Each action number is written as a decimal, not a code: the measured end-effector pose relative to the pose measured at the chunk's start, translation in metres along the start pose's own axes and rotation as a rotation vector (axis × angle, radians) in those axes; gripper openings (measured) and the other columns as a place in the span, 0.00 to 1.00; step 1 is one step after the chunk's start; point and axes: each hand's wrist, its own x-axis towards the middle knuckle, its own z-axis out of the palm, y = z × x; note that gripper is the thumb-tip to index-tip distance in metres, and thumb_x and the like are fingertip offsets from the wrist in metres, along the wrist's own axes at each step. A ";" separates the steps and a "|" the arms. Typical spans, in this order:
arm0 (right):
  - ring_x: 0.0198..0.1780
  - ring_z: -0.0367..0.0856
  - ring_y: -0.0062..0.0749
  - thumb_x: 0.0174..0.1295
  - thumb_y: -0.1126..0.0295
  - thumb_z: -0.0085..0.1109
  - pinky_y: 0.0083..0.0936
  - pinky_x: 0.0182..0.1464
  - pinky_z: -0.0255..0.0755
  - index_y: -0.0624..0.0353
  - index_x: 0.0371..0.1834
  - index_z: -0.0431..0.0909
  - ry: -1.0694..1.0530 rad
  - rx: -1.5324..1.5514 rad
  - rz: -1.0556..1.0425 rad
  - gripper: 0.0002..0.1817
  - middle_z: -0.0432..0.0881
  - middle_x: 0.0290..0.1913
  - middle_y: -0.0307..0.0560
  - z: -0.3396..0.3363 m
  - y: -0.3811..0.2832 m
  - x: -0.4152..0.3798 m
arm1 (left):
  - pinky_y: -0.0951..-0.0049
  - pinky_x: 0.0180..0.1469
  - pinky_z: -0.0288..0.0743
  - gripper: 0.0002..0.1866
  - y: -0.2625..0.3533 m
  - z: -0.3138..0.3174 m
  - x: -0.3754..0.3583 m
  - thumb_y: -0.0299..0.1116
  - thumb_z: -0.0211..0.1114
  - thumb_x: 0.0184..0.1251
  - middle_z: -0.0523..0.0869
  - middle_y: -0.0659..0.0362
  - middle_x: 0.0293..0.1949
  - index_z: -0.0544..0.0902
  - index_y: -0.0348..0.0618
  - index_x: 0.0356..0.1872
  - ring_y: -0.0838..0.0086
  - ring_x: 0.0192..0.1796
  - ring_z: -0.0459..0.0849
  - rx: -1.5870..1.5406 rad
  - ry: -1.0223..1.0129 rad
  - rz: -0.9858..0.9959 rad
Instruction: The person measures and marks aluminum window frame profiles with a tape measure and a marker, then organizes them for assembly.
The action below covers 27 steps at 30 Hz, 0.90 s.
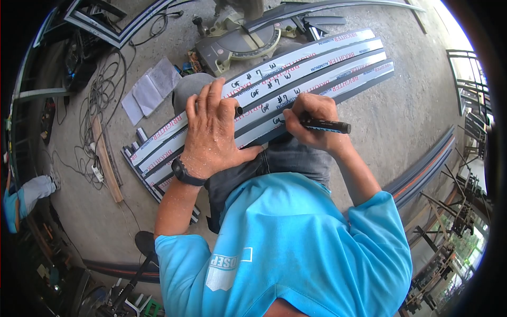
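Note:
Several long aluminum profiles (338,63) lie side by side across my lap, covered in white film printed with red "BRIGHTER" lettering. Handwritten black marks, including "# 7 W", run across them. My left hand (211,132), dusty and wearing a black watch (186,173), rests over the profiles with its thumb out. A small black marker cap (238,111) is tucked at its bent index finger. In my right hand (314,121) is a black marker (332,127), gripped with its back end pointing right. Its tip, hidden by my fingers, is at the nearest profile, beside fresh lettering (278,121).
A miter saw (237,45) stands on the concrete floor ahead. Papers (150,87), coiled cables (108,98) and a wooden strip (107,161) lie to the left. More long profiles (422,164) are at right. Another person's leg (38,187) shows at far left.

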 end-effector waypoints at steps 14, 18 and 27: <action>0.21 0.72 0.24 0.63 0.77 0.67 0.25 0.25 0.66 0.59 0.24 0.71 0.123 0.062 0.090 0.14 0.73 0.19 0.42 -0.016 0.005 -0.007 | 0.37 0.73 0.50 0.49 -0.001 0.001 0.001 0.55 0.85 0.42 0.60 0.38 0.72 0.61 0.46 0.58 0.41 0.76 0.58 0.005 -0.022 0.006; 0.20 0.76 0.28 0.64 0.73 0.69 0.26 0.25 0.70 0.59 0.23 0.70 0.106 -0.038 0.027 0.16 0.76 0.19 0.43 -0.013 0.007 -0.006 | 0.37 0.73 0.50 0.49 -0.001 0.001 0.001 0.56 0.85 0.43 0.60 0.37 0.72 0.62 0.46 0.58 0.40 0.76 0.58 0.013 -0.022 0.012; 0.20 0.76 0.30 0.62 0.73 0.70 0.28 0.24 0.70 0.59 0.24 0.70 0.078 0.012 0.045 0.15 0.75 0.18 0.43 -0.017 0.009 -0.007 | 0.37 0.72 0.51 0.51 -0.001 0.001 0.001 0.55 0.86 0.42 0.60 0.38 0.72 0.61 0.46 0.60 0.42 0.76 0.59 0.016 -0.013 0.022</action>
